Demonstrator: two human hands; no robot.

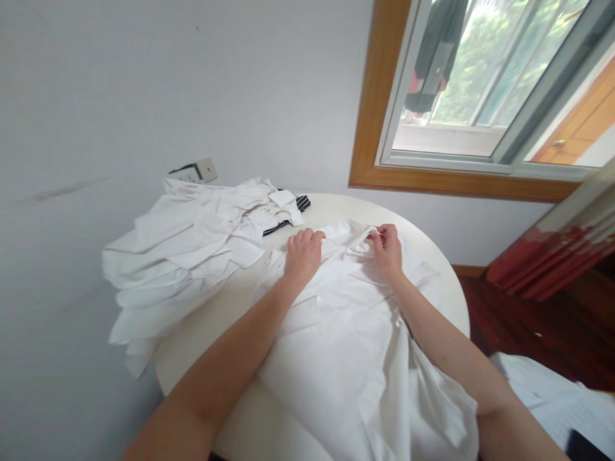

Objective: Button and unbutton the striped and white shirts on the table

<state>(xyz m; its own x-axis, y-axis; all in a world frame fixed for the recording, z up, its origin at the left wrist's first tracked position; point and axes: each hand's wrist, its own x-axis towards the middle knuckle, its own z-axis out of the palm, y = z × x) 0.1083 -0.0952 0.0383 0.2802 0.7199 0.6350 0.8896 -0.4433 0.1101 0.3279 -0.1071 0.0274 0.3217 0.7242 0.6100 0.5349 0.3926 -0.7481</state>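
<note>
A white shirt (355,333) lies spread on a round cream table (225,320), its lower part hanging over the near edge. My left hand (302,255) rests on the shirt near its collar with the fingers curled down onto the cloth. My right hand (387,248) pinches the collar edge (362,235) between thumb and fingers. Both forearms reach across the shirt from the near side.
A pile of white shirts (187,256) lies at the table's left, draping over the edge, with a black-and-white striped piece (300,206) at the back. A wall socket (199,171) is behind. A wood-framed window (480,96) is at right, a dark red floor (528,326) below.
</note>
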